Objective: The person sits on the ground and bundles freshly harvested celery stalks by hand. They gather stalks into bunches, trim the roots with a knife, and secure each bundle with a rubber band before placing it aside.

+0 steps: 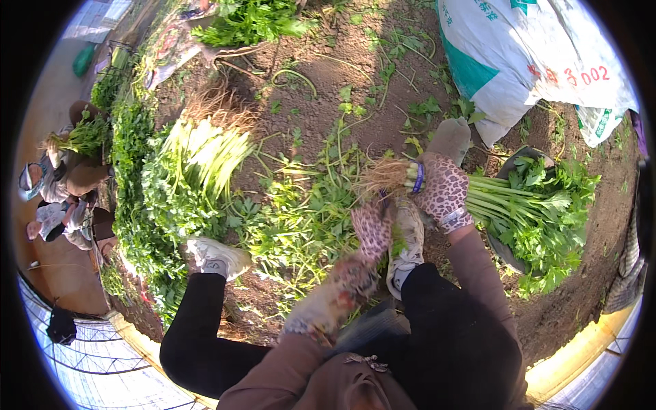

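Observation:
My right hand (443, 187), in a leopard-print glove, is closed around a bundle of celery (505, 192). The stalks lie sideways, roots to the left and leaves to the right. A purple band (418, 178) wraps the stalks near the roots. My left hand (373, 228), in a similar glove, is just below the roots and blurred; purple material shows at its fingertips, but its grip is unclear. Left of my hands, loose leaves and thin stalks (307, 220) cover the soil. Beyond them lies a large pile of celery (207, 154) with its roots pointing up in the view.
White and green woven sacks (538, 61) bearing writing lie at the upper right. More celery (246, 23) rests on a sheet at the top. My shoes (218, 258) stand on the soil. Other people (66, 174) sit at the far left, one holding greens.

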The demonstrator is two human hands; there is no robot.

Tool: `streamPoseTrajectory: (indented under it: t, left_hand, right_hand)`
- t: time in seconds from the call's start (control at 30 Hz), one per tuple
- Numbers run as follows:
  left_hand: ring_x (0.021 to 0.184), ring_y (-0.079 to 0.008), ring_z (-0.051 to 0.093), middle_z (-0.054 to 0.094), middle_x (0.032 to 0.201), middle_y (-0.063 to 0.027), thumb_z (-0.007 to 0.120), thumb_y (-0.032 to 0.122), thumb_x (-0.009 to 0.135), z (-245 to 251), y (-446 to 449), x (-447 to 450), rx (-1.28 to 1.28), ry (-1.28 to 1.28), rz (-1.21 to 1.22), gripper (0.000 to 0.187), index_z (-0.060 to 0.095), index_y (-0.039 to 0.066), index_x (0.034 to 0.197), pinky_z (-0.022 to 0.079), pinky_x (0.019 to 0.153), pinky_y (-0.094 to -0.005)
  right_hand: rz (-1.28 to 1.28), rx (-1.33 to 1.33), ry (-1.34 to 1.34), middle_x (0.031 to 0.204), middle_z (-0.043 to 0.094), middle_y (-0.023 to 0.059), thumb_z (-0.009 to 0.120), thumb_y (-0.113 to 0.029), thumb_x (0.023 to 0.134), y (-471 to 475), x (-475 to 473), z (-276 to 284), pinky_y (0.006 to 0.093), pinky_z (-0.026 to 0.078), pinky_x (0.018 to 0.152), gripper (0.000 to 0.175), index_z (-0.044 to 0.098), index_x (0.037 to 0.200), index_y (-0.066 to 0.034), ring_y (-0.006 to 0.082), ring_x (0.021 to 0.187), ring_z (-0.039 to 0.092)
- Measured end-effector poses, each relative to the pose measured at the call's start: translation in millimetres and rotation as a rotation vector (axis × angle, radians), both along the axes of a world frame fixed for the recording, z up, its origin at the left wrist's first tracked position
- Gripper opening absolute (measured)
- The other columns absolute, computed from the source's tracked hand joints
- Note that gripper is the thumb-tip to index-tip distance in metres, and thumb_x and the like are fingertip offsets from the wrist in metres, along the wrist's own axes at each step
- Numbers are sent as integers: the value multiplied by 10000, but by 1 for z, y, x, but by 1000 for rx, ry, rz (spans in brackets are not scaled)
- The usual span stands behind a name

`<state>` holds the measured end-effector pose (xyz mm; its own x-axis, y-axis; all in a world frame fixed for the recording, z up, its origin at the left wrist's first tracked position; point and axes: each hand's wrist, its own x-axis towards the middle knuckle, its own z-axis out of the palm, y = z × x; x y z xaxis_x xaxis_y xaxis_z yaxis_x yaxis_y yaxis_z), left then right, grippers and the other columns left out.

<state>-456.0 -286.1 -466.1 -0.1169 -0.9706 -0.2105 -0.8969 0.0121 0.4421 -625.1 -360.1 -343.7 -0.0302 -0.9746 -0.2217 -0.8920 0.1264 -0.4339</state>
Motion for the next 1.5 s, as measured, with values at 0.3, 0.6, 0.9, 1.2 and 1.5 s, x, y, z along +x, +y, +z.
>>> streamPoseTrajectory:
  t: [0.3, 0.6, 0.9, 1.2, 1.5]
  left_hand:
    - [896, -256, 645, 629, 983, -88, 488, 416, 985, 154, -76, -3, -376, 517, -607, 402, 587, 90, 1197, 534, 702, -398]
    - [891, -207, 626, 641, 982, -111, 558, 334, 961, 15, -182, -7, 465, 431, -561, 329, 610, 30, 1074, 532, 747, -364]
    - [611, -211, 671, 676, 666, -96, 602, 403, 941, 67, -24, 14, 931, 1047, 342, 405, 696, 43, 781, 562, 563, -383]
    - [823, -253, 681, 671, 975, -92, 606, 286, 950, 128, -191, -15, -199, 617, -707, 282, 640, 142, 1190, 580, 701, -389]
    - [864, -238, 668, 669, 1063, -105, 483, 387, 998, -52, -94, 33, 401, 533, -203, 386, 632, 73, 1168, 561, 772, -394]
  right_hand:
    - [115, 25, 95, 1042, 652, 125, 754, -211, 733, 4, 6, -53, 392, 527, 822, 411, 627, 1098, -70, 268, 953, 633]
    - [153, -125, 49, 1011, 635, 123, 840, -319, 611, 12, 17, -4, 435, 524, 789, 534, 651, 1054, -90, 316, 928, 639]
    - [76, 2, 109, 1260, 559, 145, 843, -208, 617, 0, 19, 15, 398, 466, 991, 614, 614, 1172, -79, 307, 1163, 553]
    - [176, 44, 216, 1183, 592, 181, 837, -326, 637, 0, 32, 6, 403, 483, 982, 695, 573, 1198, -12, 314, 1126, 584]
    - [121, -89, 68, 1091, 601, 136, 845, -266, 619, 6, 16, 7, 405, 510, 880, 554, 641, 1093, -65, 297, 1031, 603]
